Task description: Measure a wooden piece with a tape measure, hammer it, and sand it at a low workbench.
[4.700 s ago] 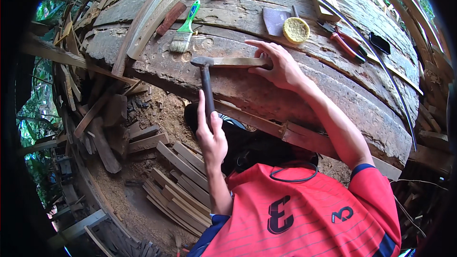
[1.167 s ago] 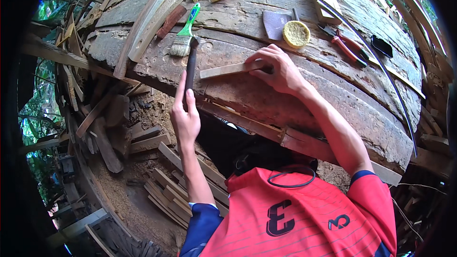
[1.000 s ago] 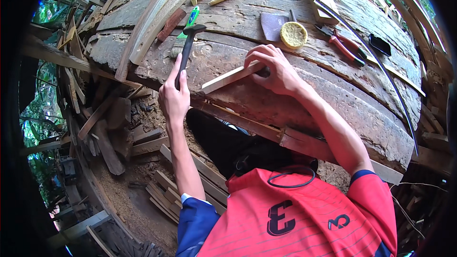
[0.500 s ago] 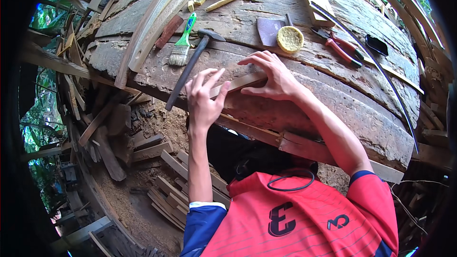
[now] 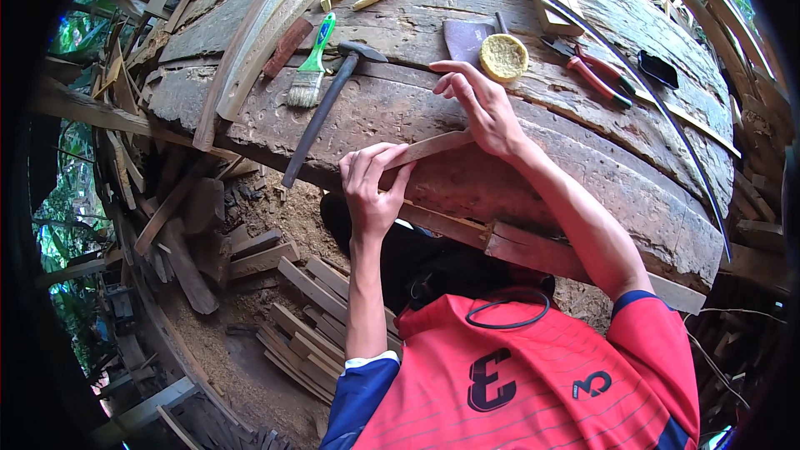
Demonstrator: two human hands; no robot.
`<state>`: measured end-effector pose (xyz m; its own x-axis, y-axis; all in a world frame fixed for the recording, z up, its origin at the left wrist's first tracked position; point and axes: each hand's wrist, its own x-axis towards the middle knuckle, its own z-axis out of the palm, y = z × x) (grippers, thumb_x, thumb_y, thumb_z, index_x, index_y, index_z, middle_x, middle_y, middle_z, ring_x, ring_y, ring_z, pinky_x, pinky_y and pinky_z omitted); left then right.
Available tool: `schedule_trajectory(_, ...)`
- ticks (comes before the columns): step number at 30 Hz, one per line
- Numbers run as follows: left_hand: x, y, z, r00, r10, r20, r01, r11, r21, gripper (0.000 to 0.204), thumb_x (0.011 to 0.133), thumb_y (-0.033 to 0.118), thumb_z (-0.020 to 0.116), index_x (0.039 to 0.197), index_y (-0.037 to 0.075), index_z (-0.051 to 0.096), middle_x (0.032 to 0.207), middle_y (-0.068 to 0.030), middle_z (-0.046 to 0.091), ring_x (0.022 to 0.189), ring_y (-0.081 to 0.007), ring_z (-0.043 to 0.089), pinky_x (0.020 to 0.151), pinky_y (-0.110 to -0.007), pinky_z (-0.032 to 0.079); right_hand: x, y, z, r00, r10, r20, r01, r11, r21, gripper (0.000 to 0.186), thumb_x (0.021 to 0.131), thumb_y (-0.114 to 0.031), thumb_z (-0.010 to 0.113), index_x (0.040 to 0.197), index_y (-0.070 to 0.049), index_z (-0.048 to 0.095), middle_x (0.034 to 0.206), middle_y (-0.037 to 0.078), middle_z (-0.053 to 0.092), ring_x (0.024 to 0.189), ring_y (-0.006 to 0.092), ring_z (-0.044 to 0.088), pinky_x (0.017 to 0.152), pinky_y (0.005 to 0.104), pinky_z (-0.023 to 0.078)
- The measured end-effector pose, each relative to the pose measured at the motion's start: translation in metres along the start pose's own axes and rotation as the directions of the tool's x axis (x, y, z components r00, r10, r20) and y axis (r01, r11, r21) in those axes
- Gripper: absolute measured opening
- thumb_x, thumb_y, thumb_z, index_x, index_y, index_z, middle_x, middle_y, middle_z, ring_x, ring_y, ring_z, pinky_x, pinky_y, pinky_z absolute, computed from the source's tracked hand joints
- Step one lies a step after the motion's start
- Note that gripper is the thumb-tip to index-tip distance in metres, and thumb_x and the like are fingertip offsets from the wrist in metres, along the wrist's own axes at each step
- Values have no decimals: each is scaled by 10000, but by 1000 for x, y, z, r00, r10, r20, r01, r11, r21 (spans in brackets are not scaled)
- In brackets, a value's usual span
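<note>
A short, flat strip of pale wood point(image 5: 437, 145) slants over the near edge of the worn plank bench. My left hand point(image 5: 372, 190) pinches its left end between thumb and fingers. At the other end is my right hand point(image 5: 487, 115), fingers stretched out and raised, its palm side against or just beside the strip; the hand hides that end. A hammer point(image 5: 325, 108) with a dark handle lies left of the strip, next to a green-handled paintbrush point(image 5: 315, 62). Beyond my right hand are a round yellowish disc point(image 5: 504, 57) and a purplish sheet, perhaps sandpaper point(image 5: 463, 38).
Red-handled pliers point(image 5: 597, 75) and a small black tray-like object point(image 5: 658, 70) lie at the right. A thin dark rod point(image 5: 658, 108) curves across the bench. Long boards point(image 5: 258, 54) rest at the left, and scrap wood point(image 5: 312, 342) is heaped below.
My left fingers have closed around the strip's left end. My right fingers have lifted and straightened, and the right hand has shifted slightly right along the strip.
</note>
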<state>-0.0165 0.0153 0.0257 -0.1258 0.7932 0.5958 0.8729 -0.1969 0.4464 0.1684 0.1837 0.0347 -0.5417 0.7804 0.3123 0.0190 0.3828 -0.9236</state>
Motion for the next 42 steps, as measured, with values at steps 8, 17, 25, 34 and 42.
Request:
schedule_trajectory(8, 9, 2, -1, 996, -87, 22, 87, 996, -8, 330, 846, 170, 913, 1160, 141, 814, 1074, -29, 760, 1008, -233, 713, 980, -412, 477, 0, 2, 0, 999, -30, -21, 30, 999, 12, 491, 1197, -426, 412, 1435, -52, 625, 1050, 131, 769, 1028, 257, 730, 967, 394, 547)
schedule_trajectory(17, 35, -16, 1, 961, -243, 131, 227, 966, 125, 247, 948, 385, 836, 1080, 176, 825, 1120, -26, 657, 1093, -263, 632, 1013, -465, 444, 0, -3, -1, 1000, -14, -20, 14, 1000, -22, 464, 1189, -407, 434, 1415, -57, 640, 1096, 155, 762, 1078, 309, 729, 985, 415, 537)
schedule_trajectory(25, 39, -24, 8, 960, -275, 56, 273, 961, 41, 322, 910, 499, 850, 1047, 208, 820, 1155, -43, 626, 1155, -286, 608, 1068, -498, 438, 4, -4, -4, 917, -157, -368, 56, 961, -270, 322, 1138, -304, 551, 1300, -66, 695, 1216, 165, 681, 1189, 347, 621, 1077, 450, 468)
schedule_trajectory(34, 36, -28, 4, 973, -221, 58, 220, 975, 33, 389, 783, 452, 953, 1019, 171, 824, 1103, -45, 664, 1091, -284, 652, 969, -454, 495, 27, 5, -53, 996, -57, 74, 93, 611, -786, 604, 948, -379, 787, 1478, -138, 628, 1308, 104, 673, 1294, 308, 574, 1152, 480, 400)
schedule_trajectory(42, 37, -29, 8, 960, -257, 110, 265, 963, -56, 397, 810, 499, 921, 991, 156, 833, 1015, -7, 734, 1036, -246, 696, 970, -452, 468, 48, 3, -54, 980, -117, 159, 196, 500, -844, 279, 981, -342, 758, 1138, -119, 815, 1178, 47, 719, 1157, 253, 632, 1002, 416, 450)
